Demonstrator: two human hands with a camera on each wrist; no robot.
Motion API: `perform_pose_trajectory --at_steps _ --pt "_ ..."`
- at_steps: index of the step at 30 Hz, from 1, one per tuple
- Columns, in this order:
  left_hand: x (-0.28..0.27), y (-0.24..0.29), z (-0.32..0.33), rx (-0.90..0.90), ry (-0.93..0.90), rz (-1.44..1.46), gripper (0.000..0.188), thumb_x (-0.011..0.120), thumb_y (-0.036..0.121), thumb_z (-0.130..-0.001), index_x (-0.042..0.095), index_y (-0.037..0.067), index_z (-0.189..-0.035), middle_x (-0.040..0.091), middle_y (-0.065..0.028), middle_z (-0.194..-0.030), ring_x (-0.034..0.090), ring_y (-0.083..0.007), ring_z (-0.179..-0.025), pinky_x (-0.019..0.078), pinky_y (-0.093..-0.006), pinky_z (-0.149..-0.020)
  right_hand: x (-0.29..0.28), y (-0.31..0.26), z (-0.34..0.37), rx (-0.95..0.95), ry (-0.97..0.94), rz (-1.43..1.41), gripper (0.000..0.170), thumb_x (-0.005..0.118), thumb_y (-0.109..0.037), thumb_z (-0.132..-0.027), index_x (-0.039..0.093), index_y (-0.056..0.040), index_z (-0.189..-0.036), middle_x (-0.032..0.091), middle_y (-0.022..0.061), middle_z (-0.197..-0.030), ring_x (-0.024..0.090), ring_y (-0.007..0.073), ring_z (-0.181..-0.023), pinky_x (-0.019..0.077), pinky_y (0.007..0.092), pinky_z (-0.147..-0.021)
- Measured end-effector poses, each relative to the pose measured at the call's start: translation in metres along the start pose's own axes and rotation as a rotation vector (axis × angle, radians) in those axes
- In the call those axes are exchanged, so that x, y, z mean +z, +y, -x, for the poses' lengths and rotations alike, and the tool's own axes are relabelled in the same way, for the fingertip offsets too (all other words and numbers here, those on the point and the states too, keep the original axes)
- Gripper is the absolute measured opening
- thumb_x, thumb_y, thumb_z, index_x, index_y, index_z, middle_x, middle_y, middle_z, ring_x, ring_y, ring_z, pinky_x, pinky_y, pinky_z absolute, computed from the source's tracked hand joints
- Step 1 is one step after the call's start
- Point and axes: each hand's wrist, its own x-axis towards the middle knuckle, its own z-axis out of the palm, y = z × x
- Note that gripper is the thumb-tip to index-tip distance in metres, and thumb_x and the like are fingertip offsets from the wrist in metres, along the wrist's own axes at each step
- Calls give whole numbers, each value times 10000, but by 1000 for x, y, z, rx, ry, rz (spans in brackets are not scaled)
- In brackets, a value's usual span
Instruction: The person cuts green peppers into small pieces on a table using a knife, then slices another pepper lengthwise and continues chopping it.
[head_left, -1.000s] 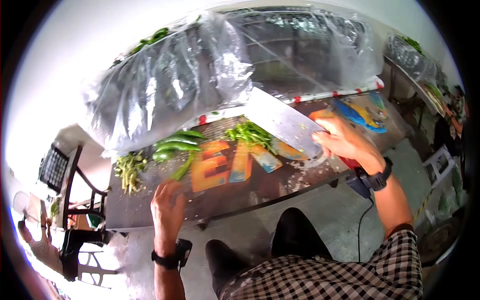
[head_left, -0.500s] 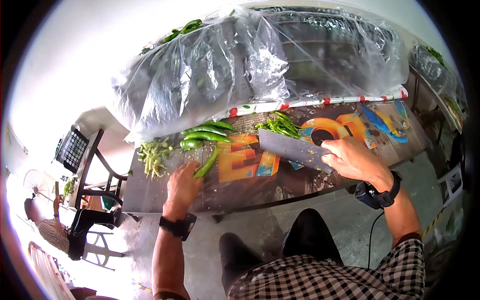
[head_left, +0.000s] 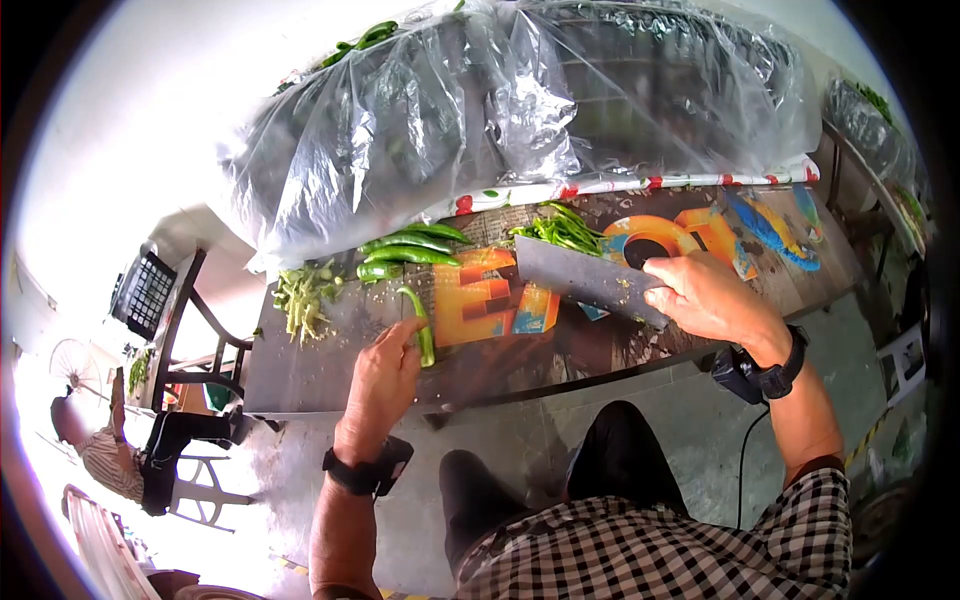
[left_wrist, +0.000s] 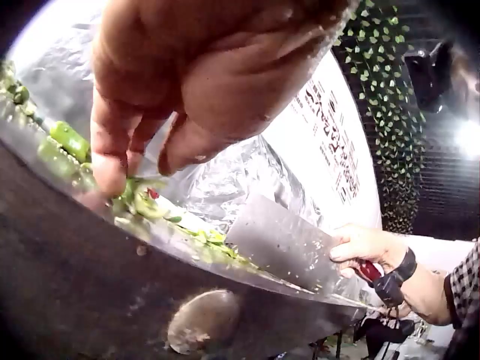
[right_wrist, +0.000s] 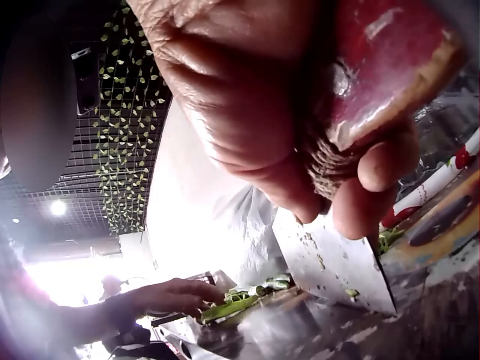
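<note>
My left hand [head_left: 385,375] pinches the middle of a long green chili pepper [head_left: 427,345] near the table's front edge; the thumb and fingertips come together in the left wrist view. In my right hand [head_left: 715,300] is a broad cleaver [head_left: 590,285], gripped by its red handle [right_wrist: 390,67], most of which the hand covers in the head view. The blade points left, with small green bits stuck to it. Behind its tip lies a pile of cut green pepper strips [head_left: 560,230]. Several whole green peppers [head_left: 410,250] rest behind my left hand.
A heap of pale green stems and trimmings [head_left: 305,300] sits at the table's left. Clear plastic sheeting [head_left: 400,130] covers a bulky thing along the back of the printed table [head_left: 490,365]. Another person [head_left: 110,455] sits far left, beside a black crate [head_left: 147,295].
My left hand has reached the green pepper, lying farther left, and turned it and drawn it nearer. The cleaver has come down from its raised tilt to lower over the table.
</note>
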Motion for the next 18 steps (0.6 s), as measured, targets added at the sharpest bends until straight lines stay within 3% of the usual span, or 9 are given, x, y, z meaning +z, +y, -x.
perform_pose_trajectory --at_steps 3,4,7,10,18 --pt "-7 -1 -3 89 -94 -69 418 490 -41 -804 591 -5 -1209 647 -196 -1001 629 -282 -795 506 -334 -787 -2 -2 1 10 -8 1 182 627 -147 -869 552 16 -898 568 244 -728 572 443 -734 435 485 -652" --pt "-7 -3 -5 205 -60 -146 463 486 -50 -762 599 10 -1207 630 -220 -1145 633 -355 -1013 491 -394 -925 -6 -6 2 23 -15 6 168 625 -139 -873 553 12 -883 584 241 -730 584 442 -739 438 491 -661" --pt "-5 -6 -10 291 52 -302 470 489 -51 -727 620 21 -1173 591 -223 -1254 544 -398 -1197 432 -442 -1035 -6 -5 1 45 -25 5 160 623 -128 -879 548 13 -866 593 239 -726 594 441 -741 438 496 -664" --pt "-2 -10 -14 269 -29 -331 425 495 -54 -718 638 25 -1110 575 -208 -1284 529 -391 -1212 427 -441 -1042 -6 -4 1 36 -25 2 163 620 -122 -881 537 17 -858 584 240 -717 589 442 -731 434 493 -654" --pt "-13 -12 -23 257 -123 -254 253 580 4 -788 647 5 -1032 654 -191 -1042 603 -385 -995 488 -436 -890 -5 -2 1 20 -21 -34 206 627 -142 -863 504 23 -875 530 257 -715 536 454 -709 405 495 -623"
